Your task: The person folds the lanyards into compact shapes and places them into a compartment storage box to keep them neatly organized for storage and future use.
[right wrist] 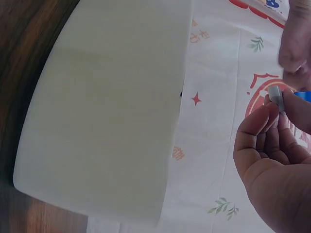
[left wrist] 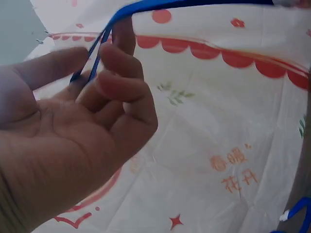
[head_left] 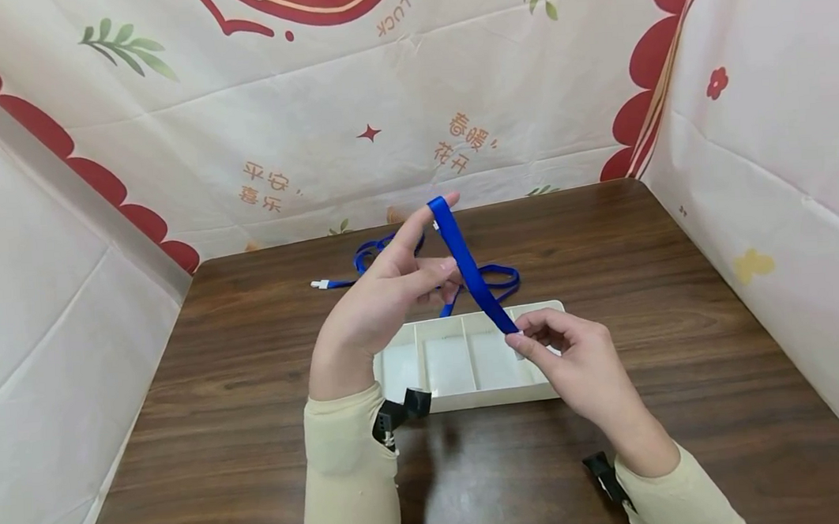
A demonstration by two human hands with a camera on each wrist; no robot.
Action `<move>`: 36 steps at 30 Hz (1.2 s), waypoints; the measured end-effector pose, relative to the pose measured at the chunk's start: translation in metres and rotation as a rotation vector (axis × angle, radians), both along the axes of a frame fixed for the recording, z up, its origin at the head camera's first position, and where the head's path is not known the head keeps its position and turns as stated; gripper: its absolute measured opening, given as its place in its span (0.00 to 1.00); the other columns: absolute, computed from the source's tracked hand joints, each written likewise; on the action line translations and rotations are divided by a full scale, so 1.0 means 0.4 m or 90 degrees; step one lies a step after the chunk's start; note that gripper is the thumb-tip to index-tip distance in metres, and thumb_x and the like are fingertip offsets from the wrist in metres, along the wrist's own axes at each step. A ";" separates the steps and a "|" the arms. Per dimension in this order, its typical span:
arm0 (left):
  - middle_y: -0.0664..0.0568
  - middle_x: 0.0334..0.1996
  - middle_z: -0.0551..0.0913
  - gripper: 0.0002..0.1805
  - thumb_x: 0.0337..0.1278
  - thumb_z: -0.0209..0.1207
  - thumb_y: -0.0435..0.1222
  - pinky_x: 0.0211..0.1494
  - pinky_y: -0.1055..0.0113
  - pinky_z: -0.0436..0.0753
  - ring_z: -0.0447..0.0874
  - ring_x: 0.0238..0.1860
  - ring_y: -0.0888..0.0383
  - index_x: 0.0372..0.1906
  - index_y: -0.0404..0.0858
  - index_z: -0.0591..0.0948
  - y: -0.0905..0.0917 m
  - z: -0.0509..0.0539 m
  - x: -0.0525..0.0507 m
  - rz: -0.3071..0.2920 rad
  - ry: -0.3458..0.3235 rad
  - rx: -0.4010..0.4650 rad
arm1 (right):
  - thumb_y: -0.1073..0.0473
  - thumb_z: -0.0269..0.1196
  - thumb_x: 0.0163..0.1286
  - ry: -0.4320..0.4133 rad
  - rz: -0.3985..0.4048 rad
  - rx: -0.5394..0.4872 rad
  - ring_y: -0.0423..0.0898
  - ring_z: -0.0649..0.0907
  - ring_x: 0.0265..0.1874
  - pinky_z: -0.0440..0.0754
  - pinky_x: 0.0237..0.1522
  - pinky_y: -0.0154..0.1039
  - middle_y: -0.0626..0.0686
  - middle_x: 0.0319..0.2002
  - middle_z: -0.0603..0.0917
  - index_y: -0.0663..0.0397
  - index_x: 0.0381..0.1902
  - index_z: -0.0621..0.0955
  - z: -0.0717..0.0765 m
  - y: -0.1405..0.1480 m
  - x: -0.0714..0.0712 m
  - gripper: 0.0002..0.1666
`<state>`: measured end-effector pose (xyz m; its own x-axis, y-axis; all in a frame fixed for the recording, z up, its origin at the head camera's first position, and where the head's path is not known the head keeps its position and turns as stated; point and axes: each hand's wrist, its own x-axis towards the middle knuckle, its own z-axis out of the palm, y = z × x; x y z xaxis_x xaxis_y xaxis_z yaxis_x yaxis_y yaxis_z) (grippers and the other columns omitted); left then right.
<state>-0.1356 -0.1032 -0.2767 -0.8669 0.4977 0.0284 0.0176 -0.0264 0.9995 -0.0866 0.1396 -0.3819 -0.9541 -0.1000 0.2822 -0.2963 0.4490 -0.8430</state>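
Observation:
A blue lanyard (head_left: 468, 261) is stretched slantwise between the two hands above the table. Its upper bend passes over the extended index finger of the left hand (head_left: 386, 295), whose other fingers are curled. In the left wrist view, two thin strands of the lanyard (left wrist: 194, 7) run down by the thumb of the left hand (left wrist: 82, 121). Thumb and fingers of the right hand (head_left: 581, 356) pinch the lanyard's lower end, over the tray. The right wrist view has a small whitish end piece (right wrist: 276, 97) between the fingertips of the right hand (right wrist: 277, 150).
A white compartment tray (head_left: 498, 398) sits beneath the hands on the brown wooden table (head_left: 222, 431). More blue lanyard (head_left: 509, 271) lies in loops behind it, with a white clip (head_left: 319, 285) at left. Printed white cloth (head_left: 313, 125) encloses the table's back and sides.

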 end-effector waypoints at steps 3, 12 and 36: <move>0.55 0.21 0.76 0.37 0.80 0.54 0.30 0.38 0.65 0.68 0.68 0.27 0.53 0.82 0.65 0.62 0.001 0.011 0.016 -0.046 0.023 0.011 | 0.62 0.73 0.71 0.002 -0.016 0.000 0.38 0.84 0.31 0.83 0.37 0.29 0.50 0.32 0.90 0.52 0.42 0.89 0.004 0.006 -0.006 0.04; 0.57 0.37 0.93 0.36 0.80 0.51 0.29 0.37 0.67 0.63 0.62 0.27 0.52 0.84 0.58 0.63 0.013 0.020 0.031 -0.084 0.053 0.021 | 0.60 0.71 0.73 -0.005 -0.035 -0.008 0.39 0.86 0.34 0.83 0.38 0.30 0.51 0.36 0.92 0.52 0.45 0.90 0.019 0.014 -0.017 0.05; 0.53 0.30 0.91 0.33 0.88 0.36 0.52 0.30 0.70 0.68 0.71 0.20 0.60 0.81 0.37 0.61 0.149 -0.107 -0.005 -0.214 -0.259 0.193 | 0.79 0.71 0.64 0.252 -0.105 -0.223 0.33 0.87 0.37 0.85 0.44 0.23 0.44 0.39 0.92 0.63 0.59 0.86 0.038 -0.017 -0.055 0.25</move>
<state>-0.1376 -0.0436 -0.3194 -0.6343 0.7680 -0.0885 -0.4224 -0.2484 0.8717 -0.1085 0.1328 -0.3667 -0.7639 0.2053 0.6118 -0.5704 0.2288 -0.7889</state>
